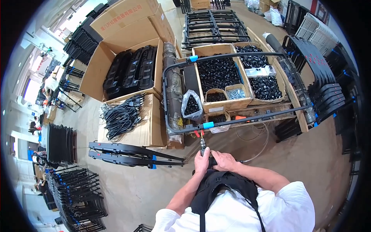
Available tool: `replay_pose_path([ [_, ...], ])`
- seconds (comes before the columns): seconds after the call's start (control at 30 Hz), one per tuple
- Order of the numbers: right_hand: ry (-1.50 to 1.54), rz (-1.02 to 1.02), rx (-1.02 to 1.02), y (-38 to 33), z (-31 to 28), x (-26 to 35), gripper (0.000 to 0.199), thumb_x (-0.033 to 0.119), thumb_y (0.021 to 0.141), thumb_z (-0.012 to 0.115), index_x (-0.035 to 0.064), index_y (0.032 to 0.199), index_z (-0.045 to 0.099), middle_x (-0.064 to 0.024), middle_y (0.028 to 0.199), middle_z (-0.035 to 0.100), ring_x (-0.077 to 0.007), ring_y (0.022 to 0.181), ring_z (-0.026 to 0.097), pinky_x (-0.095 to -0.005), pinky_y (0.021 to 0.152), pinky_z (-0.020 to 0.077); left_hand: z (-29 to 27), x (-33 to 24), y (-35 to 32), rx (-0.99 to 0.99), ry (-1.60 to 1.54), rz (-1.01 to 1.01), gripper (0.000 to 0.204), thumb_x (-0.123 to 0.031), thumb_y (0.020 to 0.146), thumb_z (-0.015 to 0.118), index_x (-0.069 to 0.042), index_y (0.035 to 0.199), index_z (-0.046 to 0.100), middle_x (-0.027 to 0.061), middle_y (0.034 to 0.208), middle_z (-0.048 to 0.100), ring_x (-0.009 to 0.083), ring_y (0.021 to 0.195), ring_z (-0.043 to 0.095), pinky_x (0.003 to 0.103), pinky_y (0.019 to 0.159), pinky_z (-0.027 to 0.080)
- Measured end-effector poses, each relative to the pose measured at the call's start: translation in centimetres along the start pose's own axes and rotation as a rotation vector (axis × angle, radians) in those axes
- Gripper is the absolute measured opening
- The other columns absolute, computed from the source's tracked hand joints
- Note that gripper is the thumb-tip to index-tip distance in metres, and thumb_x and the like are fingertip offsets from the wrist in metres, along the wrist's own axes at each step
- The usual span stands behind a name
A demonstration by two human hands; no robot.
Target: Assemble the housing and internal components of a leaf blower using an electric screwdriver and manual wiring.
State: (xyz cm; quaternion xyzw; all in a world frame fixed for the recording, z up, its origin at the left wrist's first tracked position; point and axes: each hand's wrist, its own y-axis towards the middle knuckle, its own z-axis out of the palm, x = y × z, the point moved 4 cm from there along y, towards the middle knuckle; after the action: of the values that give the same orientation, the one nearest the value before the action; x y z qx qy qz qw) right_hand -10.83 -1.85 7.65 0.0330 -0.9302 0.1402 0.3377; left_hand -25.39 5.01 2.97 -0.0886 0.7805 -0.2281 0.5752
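Grip of the left hand point(201, 161) is wrapped snugly round a drill-like tool point(203, 144), its thumb laid along the tool's body; the right hand point(225, 161) sits just beside it, against the dark rear of the same tool, though from where I stand I cannot tell how tightly its fingers close. The metal chuck points away from the person, with its tip close to the near bar of a large black tubular frame point(224, 123), and I can't make out whether they touch. Small red pieces point(197, 133) show right by that tip, near a blue band point(208, 125) on the bar. The frame lies flat across the bench point(302, 120), over a plastic-wrapped roll point(174, 92) on its left side. Within its outline sits a wooden crate point(232, 104), divided up and filled with black caps point(220, 73) and silver screws point(235, 94), and a clear bag point(192, 106) of small black parts is beside it. Over to the left, an open carton point(92, 77) holds black plastic trays point(133, 73), with a heap of black cables point(123, 116) lying on cardboard nearer the person.
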Motion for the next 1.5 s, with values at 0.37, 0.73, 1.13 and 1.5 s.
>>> replay_pose_path([
  [0.37, 0.016, 0.011, 0.048, 0.8, 0.5, -0.7, 0.088, 0.031, 0.08, 0.082, -0.0039, 0.147, 0.037, -0.0306, 0.125, 0.068, -0.0465, 0.111, 0.069, -0.0511, 0.094, 0.0571, -0.1, -0.1, 0.8, -0.015, 0.095, -0.01, 0.044, -0.045, 0.101, 0.072, -0.001, 0.101, 0.07, 0.0008, 0.082, 0.064, 0.0118, 0.076, 0.053, 0.033, 0.07, 0.047],
  [0.73, 0.068, 0.017, 0.023, 1.1, -1.3, 0.0, 0.089, 0.028, 0.082, 0.079, -0.0047, 0.151, 0.033, -0.0322, 0.124, 0.067, -0.0478, 0.111, 0.068, -0.053, 0.096, 0.0552, 0.2, -1.2, 1.4, -0.023, 0.117, 0.006, 0.049, -0.048, 0.101, 0.071, 0.0, 0.107, 0.069, 0.0047, 0.087, 0.067, 0.0145, 0.08, 0.057, 0.036, 0.074, 0.049],
  [1.13, 0.043, -0.005, -0.003, 1.4, -2.4, 0.8, 0.091, 0.026, 0.081, 0.078, -0.0046, 0.153, 0.03, -0.0321, 0.13, 0.064, -0.0476, 0.111, 0.068, -0.0513, 0.095, 0.0563, -0.1, -1.4, 2.3, -0.046, 0.203, 0.013, 0.055, -0.051, 0.101, 0.068, 0.001, 0.117, 0.067, 0.0156, 0.1, 0.072, 0.0241, 0.092, 0.065, 0.041, 0.085, 0.052],
  [1.5, 0.026, -0.092, -0.088, 1.1, -0.6, 0.7, 0.045, 0.022, 0.082, 0.078, 0.0028, 0.114, 0.053, -0.0211, 0.119, 0.053, -0.0454, 0.108, 0.064, -0.0545, 0.089, 0.0547, 0.0, -1.3, 2.1, -0.032, 0.222, -0.006, 0.058, -0.052, 0.1, 0.068, 0.004, 0.117, 0.067, 0.0162, 0.103, 0.073, 0.025, 0.095, 0.066, 0.042, 0.087, 0.053],
])
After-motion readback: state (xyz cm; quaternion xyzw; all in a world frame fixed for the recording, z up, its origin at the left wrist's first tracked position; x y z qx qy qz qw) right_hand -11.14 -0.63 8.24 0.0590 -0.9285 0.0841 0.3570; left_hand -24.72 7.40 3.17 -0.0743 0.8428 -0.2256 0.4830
